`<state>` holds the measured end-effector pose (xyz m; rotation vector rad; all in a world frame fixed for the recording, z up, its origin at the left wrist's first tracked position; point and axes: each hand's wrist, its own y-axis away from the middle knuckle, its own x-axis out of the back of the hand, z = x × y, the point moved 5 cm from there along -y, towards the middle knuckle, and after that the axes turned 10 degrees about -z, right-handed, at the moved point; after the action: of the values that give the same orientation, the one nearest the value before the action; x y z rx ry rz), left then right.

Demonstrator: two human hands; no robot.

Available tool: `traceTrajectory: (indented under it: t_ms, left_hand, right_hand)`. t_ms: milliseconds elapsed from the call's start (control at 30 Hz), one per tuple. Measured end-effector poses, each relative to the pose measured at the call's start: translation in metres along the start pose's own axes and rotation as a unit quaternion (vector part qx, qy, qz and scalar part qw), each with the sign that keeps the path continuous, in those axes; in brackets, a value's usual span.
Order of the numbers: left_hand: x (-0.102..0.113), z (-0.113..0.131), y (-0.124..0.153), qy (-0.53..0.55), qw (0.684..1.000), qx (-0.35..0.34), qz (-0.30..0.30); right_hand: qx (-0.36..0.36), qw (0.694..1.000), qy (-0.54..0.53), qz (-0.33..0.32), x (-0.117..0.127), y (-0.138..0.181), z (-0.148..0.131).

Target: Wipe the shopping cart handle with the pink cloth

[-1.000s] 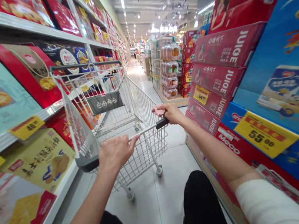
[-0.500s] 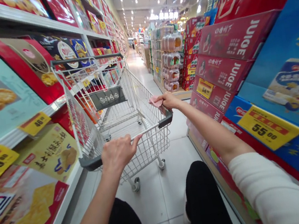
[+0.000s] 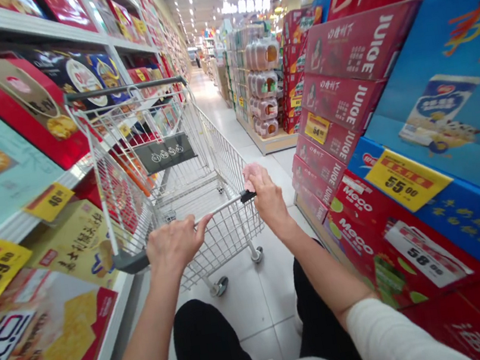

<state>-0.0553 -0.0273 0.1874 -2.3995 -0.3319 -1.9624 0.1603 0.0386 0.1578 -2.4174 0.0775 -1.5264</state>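
A wire shopping cart (image 3: 175,171) stands in a store aisle right in front of me, its basket holding nothing I can see. My left hand (image 3: 173,245) is wrapped round the left part of the cart handle (image 3: 219,207). Farther right, my right hand (image 3: 267,197) grips the handle's right end, with a small pink thing (image 3: 250,173) pressed between fingers and bar. Both forearms reach forward from the bottom of the view over my dark trousers.
Shelves (image 3: 43,191) of boxed biscuits with yellow price tags run close along the left. Stacked red juice cartons (image 3: 337,105) and blue boxes (image 3: 446,83) crowd the right. A pallet of bottled drinks (image 3: 264,86) stands farther ahead on the right. The tiled aisle (image 3: 222,122) runs straight on.
The cart has rolled forward along the aisle and swung slightly left. My right arm has drawn in closer to my body. Both hands have stayed on the handle.
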Motion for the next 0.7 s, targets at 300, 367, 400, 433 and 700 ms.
traceTrajectory:
  t_ms: [300,367,400,433,700]
  left_hand:
    - [-0.001,-0.006,-0.003,-0.013,1.0,0.005,0.011]
    - [0.0,-0.006,-0.005,-0.017,1.0,0.002,0.013]
    - [0.0,-0.006,-0.006,-0.019,1.0,0.0,0.013]
    - [0.001,-0.006,-0.007,-0.02,1.0,0.0,0.013]
    - [0.002,-0.003,-0.007,-0.023,1.0,0.0,0.007]
  right_hand:
    - [0.053,0.983,-0.077,0.156,-0.066,0.043,-0.047]
    - [0.115,0.976,-0.076,0.169,-0.082,0.052,-0.059]
    - [0.145,0.971,-0.074,0.174,-0.088,0.055,-0.061]
    - [0.171,0.967,-0.072,0.177,-0.094,0.056,-0.06]
    - [0.052,0.967,-0.148,0.199,-0.091,0.028,0.041]
